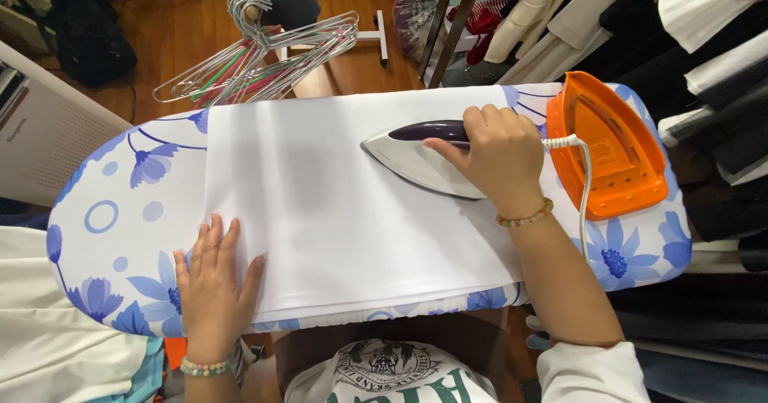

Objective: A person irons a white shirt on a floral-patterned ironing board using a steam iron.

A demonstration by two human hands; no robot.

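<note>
Head view, looking down on an ironing board (120,235) with a blue flower cover, across which a white cloth (336,211) lies spread from the far edge to the near edge; the right hand (492,151), its grip closed around the dark handle, holds an iron (416,159) whose pointed tip faces the person's left, the soleplate resting flat on the right part of the cloth; the left hand (214,279) lies palm down with fingers spread and slightly apart, holding nothing, pressing the near left corner of the cloth against the board; an orange iron rest (612,147) sits at the right end of the board, just beside the right hand, and the white cord (584,179) runs from the back of the iron down across the cover near the rest; a bunch of wire hangers (264,59) lies beyond the far edge, and hanging garments (640,19) fill the upper right. To do this stroke well, the person would likely keep the soleplate level, lead with the tip along the length of the cloth, hold the fabric taut with the flat left hand well apart from the iron, and keep the cord behind the wrist so it does not drag creases into the pressed part.
</note>
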